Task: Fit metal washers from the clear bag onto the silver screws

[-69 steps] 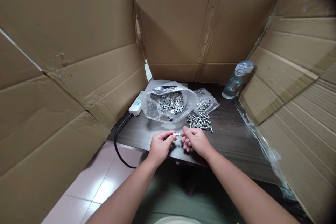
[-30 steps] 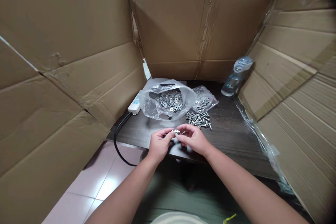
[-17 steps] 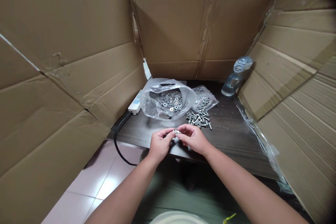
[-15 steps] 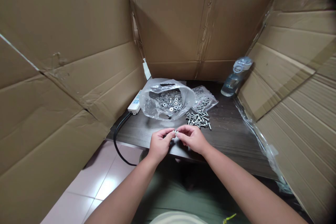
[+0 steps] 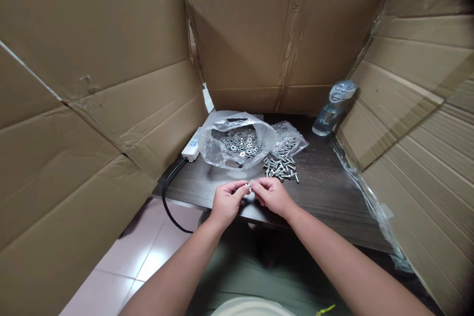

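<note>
Near the front edge of the dark table, both of my hands meet fingertip to fingertip over a small shiny metal fastener [image 5: 248,186]. My left hand [image 5: 226,202] pinches it between thumb and forefinger. From the other side, my right hand [image 5: 273,196] also grips it with thumb and fingers closed. The fingertips cover most of the piece, so its exact shape is hidden. Just beyond my right hand lies a loose pile of silver bolts [image 5: 281,167]. Behind my hands, an open clear plastic bag [image 5: 211,154] holds many flat metal washers [image 5: 242,142].
A smaller plastic bag [image 5: 296,134] with more bolts lies behind the pile. At the back right stands a clear water bottle [image 5: 329,111]. A white power strip [image 5: 192,145] with a black cable [image 5: 165,202] sits at the left. Cardboard walls [image 5: 244,39] enclose the table [image 5: 318,197].
The fingers of my right hand have shifted slightly around the small metal piece, with the thumb a little higher. Both hands stay in nearly the same place, and the view has moved slightly.
</note>
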Action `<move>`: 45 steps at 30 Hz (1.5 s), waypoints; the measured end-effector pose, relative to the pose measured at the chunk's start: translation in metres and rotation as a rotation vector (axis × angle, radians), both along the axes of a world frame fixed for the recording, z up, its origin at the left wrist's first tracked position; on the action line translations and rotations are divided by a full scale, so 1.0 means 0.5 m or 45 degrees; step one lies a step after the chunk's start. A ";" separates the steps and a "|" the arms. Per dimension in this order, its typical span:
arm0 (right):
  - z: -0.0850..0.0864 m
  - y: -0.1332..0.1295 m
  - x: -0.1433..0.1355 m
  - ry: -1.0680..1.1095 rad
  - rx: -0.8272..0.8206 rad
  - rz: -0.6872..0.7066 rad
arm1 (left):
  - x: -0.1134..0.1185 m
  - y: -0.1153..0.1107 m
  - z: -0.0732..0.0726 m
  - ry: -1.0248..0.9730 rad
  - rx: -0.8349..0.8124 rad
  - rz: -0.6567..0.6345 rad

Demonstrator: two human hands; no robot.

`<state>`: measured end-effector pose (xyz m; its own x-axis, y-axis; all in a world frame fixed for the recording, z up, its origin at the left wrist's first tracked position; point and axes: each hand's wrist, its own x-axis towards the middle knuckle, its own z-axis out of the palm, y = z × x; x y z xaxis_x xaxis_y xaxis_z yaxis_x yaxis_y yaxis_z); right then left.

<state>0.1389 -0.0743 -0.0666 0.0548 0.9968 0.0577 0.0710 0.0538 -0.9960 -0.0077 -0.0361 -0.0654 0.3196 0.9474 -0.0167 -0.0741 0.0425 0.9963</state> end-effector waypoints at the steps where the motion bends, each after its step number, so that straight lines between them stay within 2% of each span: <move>1: -0.001 0.001 0.000 0.020 -0.015 -0.026 | 0.000 0.000 0.000 0.012 0.007 -0.005; 5: 0.001 -0.001 0.005 0.209 -0.019 -0.063 | 0.001 0.000 0.001 0.004 0.017 0.038; 10: 0.007 -0.003 0.006 0.101 0.036 0.029 | 0.003 -0.003 0.007 0.006 0.032 0.050; 13: 0.003 0.002 0.003 0.015 -0.014 -0.040 | 0.004 -0.003 0.009 0.031 0.025 0.018; 16: 0.001 0.002 0.004 0.154 -0.064 -0.106 | 0.004 0.000 0.006 0.007 -0.007 0.033; 19: 0.001 -0.002 0.010 0.235 -0.019 0.000 | 0.005 0.002 0.003 -0.041 -0.035 0.064; 22: 0.000 -0.002 0.011 0.148 -0.002 0.052 | 0.005 0.000 0.004 -0.031 -0.006 0.067; 25: -0.004 0.004 0.006 0.065 -0.028 -0.021 | 0.006 -0.002 0.006 -0.008 0.024 0.047; 28: -0.006 0.004 0.005 0.155 -0.062 -0.091 | 0.006 -0.001 0.004 -0.003 0.026 0.057; 31: -0.001 -0.001 0.007 0.233 -0.022 -0.022 | 0.006 0.001 0.001 -0.011 0.016 0.066; 34: 0.002 -0.002 0.007 0.147 0.005 0.038 | 0.005 0.002 0.001 0.001 0.034 0.037; 37: 0.001 0.004 0.004 0.065 -0.035 -0.043 | 0.004 0.002 0.001 0.023 0.046 -0.004; 40: -0.001 0.005 0.005 0.189 -0.078 -0.103 | 0.004 0.002 -0.001 0.026 0.045 0.012; 42: 0.000 0.002 0.009 0.258 -0.048 -0.043 | 0.004 0.003 -0.002 0.016 0.045 0.030; 45: 0.000 -0.001 0.012 0.219 -0.007 0.071 | 0.005 0.003 -0.002 0.018 0.061 0.019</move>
